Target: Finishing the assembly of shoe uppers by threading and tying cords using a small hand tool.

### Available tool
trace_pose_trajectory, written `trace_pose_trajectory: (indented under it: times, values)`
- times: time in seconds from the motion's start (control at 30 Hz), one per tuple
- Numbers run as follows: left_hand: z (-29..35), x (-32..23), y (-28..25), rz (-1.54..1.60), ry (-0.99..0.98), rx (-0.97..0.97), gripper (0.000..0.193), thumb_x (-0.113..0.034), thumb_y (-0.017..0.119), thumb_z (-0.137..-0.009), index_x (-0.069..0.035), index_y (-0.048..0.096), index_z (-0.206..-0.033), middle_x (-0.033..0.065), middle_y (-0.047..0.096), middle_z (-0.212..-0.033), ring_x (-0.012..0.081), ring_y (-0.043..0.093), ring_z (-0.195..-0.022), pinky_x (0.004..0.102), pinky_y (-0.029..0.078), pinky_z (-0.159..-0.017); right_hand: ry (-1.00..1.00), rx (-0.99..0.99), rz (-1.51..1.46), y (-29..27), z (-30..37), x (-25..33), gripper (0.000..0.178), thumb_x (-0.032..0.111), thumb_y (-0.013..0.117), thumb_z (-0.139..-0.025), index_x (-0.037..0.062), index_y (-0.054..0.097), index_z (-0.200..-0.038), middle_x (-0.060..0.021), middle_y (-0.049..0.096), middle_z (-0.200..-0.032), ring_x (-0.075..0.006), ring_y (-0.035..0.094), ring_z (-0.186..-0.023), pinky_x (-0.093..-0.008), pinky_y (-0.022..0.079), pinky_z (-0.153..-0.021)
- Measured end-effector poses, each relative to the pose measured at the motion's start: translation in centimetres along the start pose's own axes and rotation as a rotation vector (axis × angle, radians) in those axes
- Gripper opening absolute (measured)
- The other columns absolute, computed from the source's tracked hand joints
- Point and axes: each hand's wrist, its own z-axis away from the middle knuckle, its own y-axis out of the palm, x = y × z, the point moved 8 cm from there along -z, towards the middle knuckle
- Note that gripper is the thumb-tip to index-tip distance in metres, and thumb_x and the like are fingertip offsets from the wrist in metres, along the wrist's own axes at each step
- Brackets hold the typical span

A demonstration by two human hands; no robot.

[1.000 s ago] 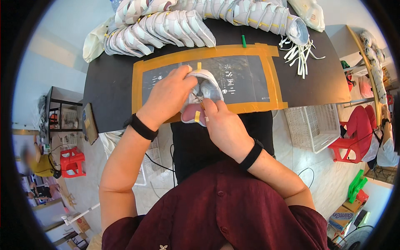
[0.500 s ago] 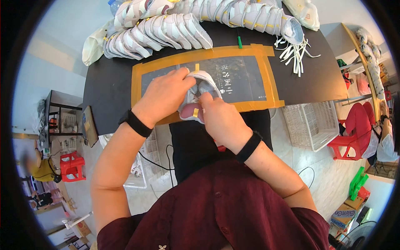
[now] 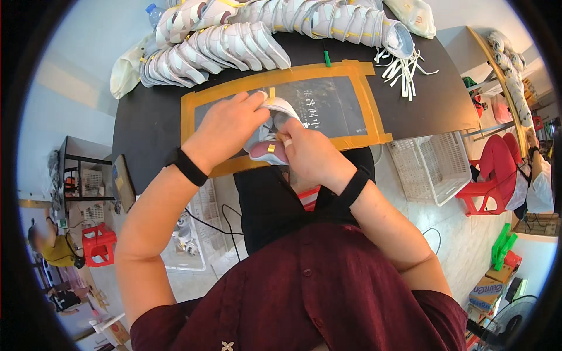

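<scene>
A small shoe upper [image 3: 261, 151], with a mauve toe part, white edging, grey lining and yellow tabs, is between my hands at the table's near edge. My left hand [image 3: 229, 126] pinches its white rim at the far left side, fingers bent over it. My right hand [image 3: 316, 153] is closed on its right side by the opening, thumb and fingers pressed together. Whether a small thing is also in those fingers I cannot make out. Under the upper lies a clear sheet [image 3: 345, 108] bordered with tan tape [image 3: 370, 99].
Nested shoe uppers lie in a row [image 3: 216, 54] at the back left and another [image 3: 316, 23] at the back. White strips [image 3: 404, 73] hang from the right end. A green-handled tool [image 3: 327, 58] lies behind the sheet. A white crate [image 3: 430, 169] stands right of the table.
My right hand's fingers have drawn from the upper's opening toward its right edge, and the hand has turned slightly. My left hand keeps its pinch. The whole view has shifted a little.
</scene>
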Motion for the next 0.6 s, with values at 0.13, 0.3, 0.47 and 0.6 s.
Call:
trace_pose_trajectory:
  times: [0.13, 0.3, 0.47, 0.6]
  values:
    - [-0.2, -0.2, 0.6, -0.033, 0.017, 0.06, 0.012, -0.009, 0.059, -0.076, -0.006, 0.056, -0.087, 0.0095, 0.057, -0.111, 0.0264, 0.059, -0.093, 0.0364, 0.052, -0.072, 0.031, 0.038, -0.068, 0.1, -0.2, -0.4, 0.023, 0.017, 0.045, -0.097, -0.0008, 0.051, -0.11, -0.0265, 0.066, -0.092, -0.0436, 0.064, -0.091, -0.0479, 0.049, -0.081]
    - [-0.8, -0.5, 0.6, -0.044, 0.096, 0.106, 0.013, -0.01, 0.058, -0.077, -0.005, 0.055, -0.088, 0.0112, 0.057, -0.112, 0.0283, 0.059, -0.092, 0.0368, 0.052, -0.073, 0.036, 0.041, -0.035, -0.3, -0.1, -0.2, 0.023, 0.016, 0.045, -0.096, -0.0016, 0.05, -0.11, -0.0268, 0.065, -0.096, -0.0437, 0.063, -0.093, -0.0482, 0.049, -0.082]
    - [0.2, 2.2, 2.1, 0.269, -0.135, -0.055, 0.008, -0.001, 0.058, -0.083, -0.001, 0.056, -0.09, 0.0161, 0.057, -0.105, 0.0365, 0.058, -0.094, 0.0402, 0.05, -0.077, 0.028, 0.061, -0.03, -0.2, -0.2, -0.1, 0.024, 0.018, 0.046, -0.097, -0.0012, 0.05, -0.111, -0.0275, 0.065, -0.094, -0.0445, 0.063, -0.092, -0.049, 0.049, -0.081]
    - [0.5, 2.9, 2.4, 0.487, -0.306, -0.07, 0.008, 0.001, 0.058, -0.085, -0.001, 0.055, -0.092, 0.0181, 0.056, -0.106, 0.039, 0.057, -0.097, 0.041, 0.049, -0.08, 0.046, 0.076, 0.021, -0.5, 0.0, 0.6, 0.026, 0.018, 0.053, -0.094, -0.0038, 0.049, -0.108, -0.0297, 0.065, -0.09, -0.0448, 0.064, -0.089, -0.0489, 0.049, -0.08]
